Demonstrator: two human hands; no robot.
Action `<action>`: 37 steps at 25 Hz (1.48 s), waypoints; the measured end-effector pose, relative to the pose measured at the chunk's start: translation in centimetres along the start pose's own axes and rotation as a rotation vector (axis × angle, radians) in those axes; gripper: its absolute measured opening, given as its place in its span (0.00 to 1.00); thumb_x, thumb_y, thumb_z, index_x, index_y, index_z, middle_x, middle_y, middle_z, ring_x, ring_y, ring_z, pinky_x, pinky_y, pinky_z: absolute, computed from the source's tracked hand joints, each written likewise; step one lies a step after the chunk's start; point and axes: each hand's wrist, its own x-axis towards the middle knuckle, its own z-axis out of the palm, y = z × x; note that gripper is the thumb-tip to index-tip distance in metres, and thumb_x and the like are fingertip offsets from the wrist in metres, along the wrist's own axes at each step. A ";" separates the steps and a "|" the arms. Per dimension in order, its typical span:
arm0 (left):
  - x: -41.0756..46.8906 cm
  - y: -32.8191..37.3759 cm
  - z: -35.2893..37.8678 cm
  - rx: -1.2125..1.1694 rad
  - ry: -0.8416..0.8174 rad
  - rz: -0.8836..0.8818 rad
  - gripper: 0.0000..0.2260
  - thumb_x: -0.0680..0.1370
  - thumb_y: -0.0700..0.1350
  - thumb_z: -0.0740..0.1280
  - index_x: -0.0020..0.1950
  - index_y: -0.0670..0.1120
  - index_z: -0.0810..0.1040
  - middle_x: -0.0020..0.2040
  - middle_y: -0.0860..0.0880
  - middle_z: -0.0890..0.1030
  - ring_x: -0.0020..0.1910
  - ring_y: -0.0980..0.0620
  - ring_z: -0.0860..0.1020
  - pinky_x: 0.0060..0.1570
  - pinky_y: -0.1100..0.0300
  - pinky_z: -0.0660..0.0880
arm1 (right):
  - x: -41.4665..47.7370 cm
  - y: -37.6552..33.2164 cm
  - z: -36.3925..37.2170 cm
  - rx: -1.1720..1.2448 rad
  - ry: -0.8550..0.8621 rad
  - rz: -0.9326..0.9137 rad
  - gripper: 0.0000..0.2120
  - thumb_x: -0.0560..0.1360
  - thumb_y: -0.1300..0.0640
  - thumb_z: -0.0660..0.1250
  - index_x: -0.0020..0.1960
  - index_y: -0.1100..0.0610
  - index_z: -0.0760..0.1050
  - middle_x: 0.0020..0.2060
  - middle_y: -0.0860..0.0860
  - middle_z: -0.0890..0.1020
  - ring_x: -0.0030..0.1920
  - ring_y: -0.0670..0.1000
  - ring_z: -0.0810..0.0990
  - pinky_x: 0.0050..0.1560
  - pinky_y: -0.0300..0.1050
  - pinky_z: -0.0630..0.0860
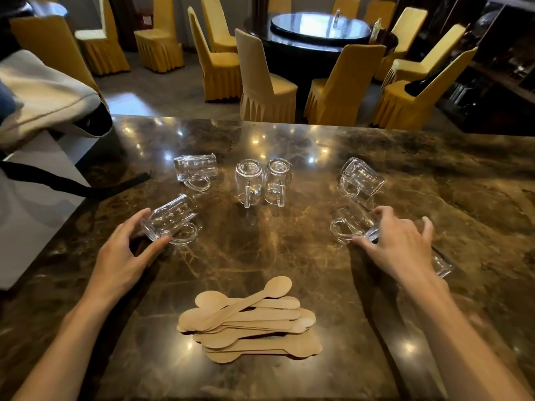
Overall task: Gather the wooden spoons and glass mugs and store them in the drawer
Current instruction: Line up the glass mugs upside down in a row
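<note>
Nearest the near edge of the dark marble table (289, 256), at its middle: a loose heap of flat wooden spoons (249, 322), overlapping, one lying slantwise across the top with its bowl toward the far right. Further in, toward the left edge: left hand (124, 250), fingers spread in a curve about the base of a glass mug on its side (169, 219), thumb and fingertips touching the glass, handle resting on the table. Toward the right edge: right hand (399, 241), fingers splayed over another tipped mug (354, 225), handle pointing left; a further piece of clear glass (441, 263) half hidden behind the wrist. Beyond, nearer the far edge: one mug lying on its side at left (195, 169), two mugs upside down and touching at the middle (262, 179), one tilted mug at right (362, 176). Past the far edge: yellow-covered chairs (266, 82) around a round dark table.
</note>
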 end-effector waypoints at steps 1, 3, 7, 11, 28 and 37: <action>-0.1 0.0 0.3 -0.007 0.000 0.000 0.30 0.71 0.50 0.71 0.71 0.51 0.65 0.69 0.44 0.70 0.60 0.56 0.68 0.60 0.56 0.65 | -0.2 0.1 0.1 -0.016 0.009 0.003 0.31 0.69 0.38 0.68 0.64 0.54 0.66 0.53 0.53 0.82 0.60 0.55 0.77 0.70 0.59 0.51; -0.1 0.1 0.7 -0.021 -0.007 -0.005 0.31 0.71 0.50 0.71 0.71 0.49 0.64 0.70 0.44 0.70 0.62 0.56 0.68 0.60 0.56 0.65 | -0.5 0.3 0.3 -0.015 0.019 0.008 0.31 0.68 0.39 0.70 0.63 0.54 0.66 0.54 0.53 0.82 0.60 0.55 0.76 0.70 0.61 0.50; 0.4 0.3 1.0 -0.078 -0.025 -0.025 0.30 0.71 0.50 0.71 0.70 0.48 0.64 0.69 0.44 0.71 0.63 0.53 0.70 0.60 0.58 0.65 | -1.0 0.5 0.6 0.063 0.079 -0.002 0.28 0.69 0.41 0.69 0.63 0.54 0.69 0.54 0.52 0.81 0.61 0.55 0.75 0.69 0.61 0.49; -0.3 0.1 0.9 -0.060 -0.012 -0.010 0.29 0.72 0.49 0.70 0.70 0.47 0.66 0.68 0.44 0.72 0.65 0.47 0.71 0.60 0.58 0.65 | -1.7 0.5 1.2 0.144 0.084 -0.031 0.25 0.73 0.44 0.67 0.65 0.55 0.68 0.56 0.55 0.80 0.61 0.57 0.75 0.68 0.58 0.54; 5.9 7.7 -1.0 0.168 -0.184 0.269 0.27 0.72 0.50 0.70 0.70 0.52 0.68 0.69 0.49 0.72 0.63 0.48 0.73 0.63 0.48 0.71 | 3.0 -5.7 -2.9 0.351 -0.001 -0.235 0.29 0.74 0.53 0.68 0.72 0.52 0.62 0.65 0.58 0.72 0.65 0.58 0.71 0.63 0.53 0.69; 8.9 11.0 0.7 0.326 -0.363 0.272 0.27 0.74 0.49 0.68 0.73 0.51 0.65 0.72 0.48 0.68 0.69 0.47 0.67 0.65 0.52 0.65 | 5.9 -7.5 -2.4 0.270 -0.132 -0.265 0.28 0.74 0.51 0.67 0.72 0.51 0.62 0.64 0.60 0.71 0.63 0.60 0.72 0.61 0.55 0.71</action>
